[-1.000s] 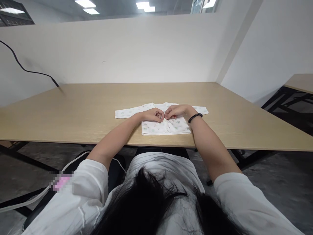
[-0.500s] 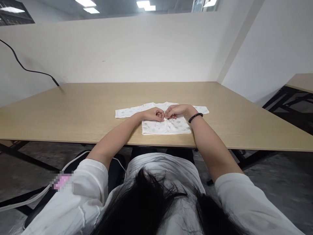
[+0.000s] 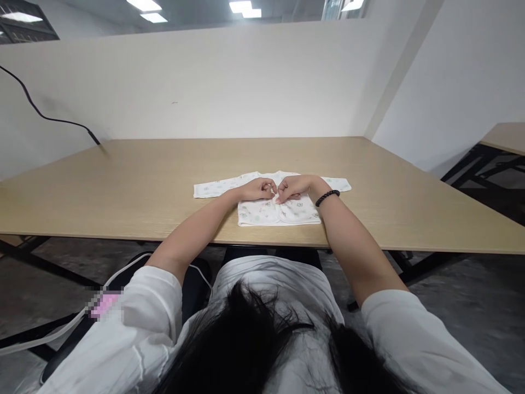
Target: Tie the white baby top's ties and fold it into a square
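A small white baby shirt point(image 3: 262, 212) with a pale print lies flat near the front edge of the wooden table point(image 3: 143, 186), its sleeves spread left and right. My left hand point(image 3: 257, 189) and my right hand point(image 3: 294, 186) meet over the shirt's front opening. Both hands are closed in a pinch on the fabric edges at the middle of the chest. A black bead bracelet point(image 3: 327, 196) circles my right wrist. What the fingertips grip, beyond fabric, is too small to make out.
A black cable point(image 3: 45, 117) runs down the white wall to the table's back left. A second table point(image 3: 504, 137) stands at the far right. White partition walls close in the back and right sides. A white cord point(image 3: 123, 273) hangs below at the left.
Both hands have shifted slightly away from me along the shirt's front opening, still pinched together. The shirt has stayed where it was.
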Tool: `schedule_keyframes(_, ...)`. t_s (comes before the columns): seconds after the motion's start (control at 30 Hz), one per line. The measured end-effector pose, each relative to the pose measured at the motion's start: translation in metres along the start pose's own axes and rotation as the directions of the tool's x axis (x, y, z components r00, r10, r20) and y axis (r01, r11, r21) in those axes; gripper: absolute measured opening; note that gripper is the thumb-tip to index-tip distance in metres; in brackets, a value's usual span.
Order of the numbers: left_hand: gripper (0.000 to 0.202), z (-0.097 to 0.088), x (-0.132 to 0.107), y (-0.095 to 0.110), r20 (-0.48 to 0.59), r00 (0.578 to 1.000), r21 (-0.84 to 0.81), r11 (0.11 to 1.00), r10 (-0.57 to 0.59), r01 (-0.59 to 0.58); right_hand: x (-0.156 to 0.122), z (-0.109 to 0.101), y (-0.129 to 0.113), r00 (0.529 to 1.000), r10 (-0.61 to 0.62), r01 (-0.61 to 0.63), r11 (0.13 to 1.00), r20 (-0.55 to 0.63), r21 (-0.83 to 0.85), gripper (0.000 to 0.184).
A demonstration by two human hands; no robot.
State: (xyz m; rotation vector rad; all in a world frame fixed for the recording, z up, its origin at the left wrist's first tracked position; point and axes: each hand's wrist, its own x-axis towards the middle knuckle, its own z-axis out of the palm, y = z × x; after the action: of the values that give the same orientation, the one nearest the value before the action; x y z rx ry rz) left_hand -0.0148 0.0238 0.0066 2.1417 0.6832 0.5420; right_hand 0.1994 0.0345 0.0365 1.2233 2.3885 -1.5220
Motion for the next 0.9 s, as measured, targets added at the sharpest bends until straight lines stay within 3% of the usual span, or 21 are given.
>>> schedule_keyframes(0.17, 0.020, 0.000, 0.002, -0.006, -0.181, 0.983, 0.194, 0.981, 0.027, 0.009, -0.005, 0.015, -0.017, 0.966, 0.120, -0.113, 0.993, 0.228, -0.045, 0.053)
schedule_keyframes(0.3, 0.020, -0.005, 0.004, -0.016, -0.422, 0.904, 0.434, 0.892, 0.073, 0.131, 0.000, 0.023, -0.024, 0.954, 0.196, -0.173, 0.978, 0.225, -0.115, 0.050)
schedule_keyframes(0.4, 0.029, -0.011, 0.005, -0.026, -0.504, 0.860, 0.517, 0.824, 0.076, 0.230, 0.000, 0.024, -0.025, 0.956, 0.156, -0.135, 0.986, 0.247, -0.101, 0.048)
schedule_keyframes(0.53, 0.047, -0.017, 0.002, -0.034, -0.516, 0.854, 0.543, 0.745, -0.068, 0.387, -0.003, 0.025, -0.025, 0.950, 0.087, -0.078, 0.996, 0.300, -0.043, 0.047)
schedule_keyframes(0.67, 0.058, -0.018, -0.001, -0.036, -0.344, 0.911, 0.625, 0.669, -0.226, 0.402, -0.003, 0.027, -0.024, 0.929, 0.113, -0.097, 0.993, 0.352, -0.064, 0.047)
schedule_keyframes(0.73, 0.061, -0.018, -0.001, -0.036, -0.280, 0.920, 0.667, 0.634, -0.275, 0.392, -0.002, 0.025, -0.022, 0.960, 0.061, -0.054, 0.998, 0.272, -0.031, 0.044)
schedule_keyframes(0.8, 0.066, -0.018, -0.001, -0.035, -0.270, 0.909, 0.679, 0.607, -0.317, 0.413, -0.001, 0.020, -0.017, 0.998, -0.043, 0.042, 0.999, 0.040, 0.023, 0.040)
schedule_keyframes(0.83, 0.069, -0.018, 0.000, -0.034, -0.281, 0.901, 0.675, 0.599, -0.331, 0.431, 0.001, 0.017, -0.014, 0.988, -0.089, 0.094, 0.995, -0.126, 0.028, 0.036)
schedule_keyframes(0.9, 0.076, -0.017, 0.001, -0.034, -0.324, 0.882, 0.659, 0.587, -0.341, 0.469, 0.005, 0.011, -0.006, 0.876, -0.147, 0.140, 0.989, -0.460, -0.050, 0.030)
